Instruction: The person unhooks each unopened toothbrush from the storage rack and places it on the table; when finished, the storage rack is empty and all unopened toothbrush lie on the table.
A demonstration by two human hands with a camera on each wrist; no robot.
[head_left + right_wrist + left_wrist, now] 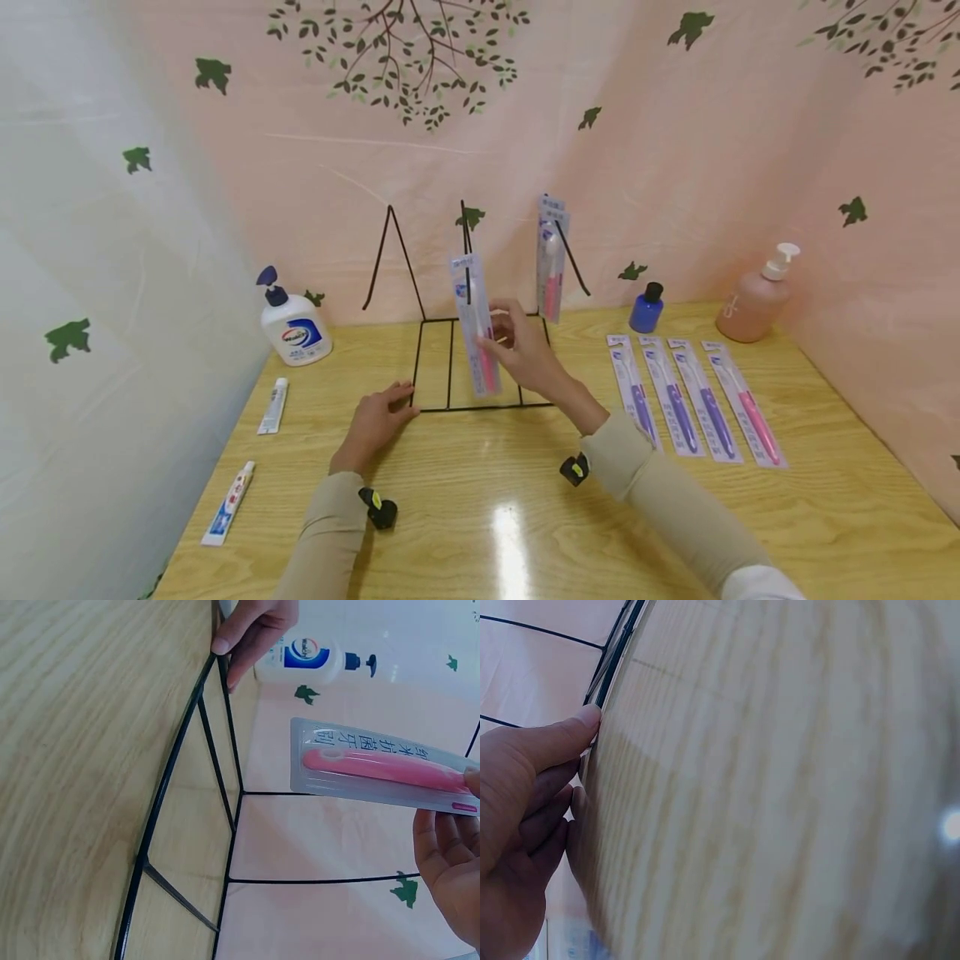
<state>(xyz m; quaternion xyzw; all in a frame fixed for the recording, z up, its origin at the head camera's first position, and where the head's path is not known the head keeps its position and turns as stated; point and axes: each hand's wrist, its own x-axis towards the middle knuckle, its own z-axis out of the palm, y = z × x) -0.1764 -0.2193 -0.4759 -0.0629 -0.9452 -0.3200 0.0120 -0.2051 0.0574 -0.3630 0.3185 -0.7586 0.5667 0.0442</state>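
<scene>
My right hand pinches a packaged pink toothbrush by its side edge, between thumb and fingers. The package hangs nearly upright at the middle prong of a black wire rack, and the prong's tip shows in front of the card's upper part. In the right wrist view, the pink handle points away from the fingers. With thumb and fingertips, my left hand grips the rack's front left corner. On the right prong hang packaged toothbrushes, one behind another; the left prong is bare.
Right of the rack lie packaged purple toothbrushes and a pink one in a row. A blue bottle and pink pump bottle stand behind. At left are a white pump bottle and toothpaste tubes.
</scene>
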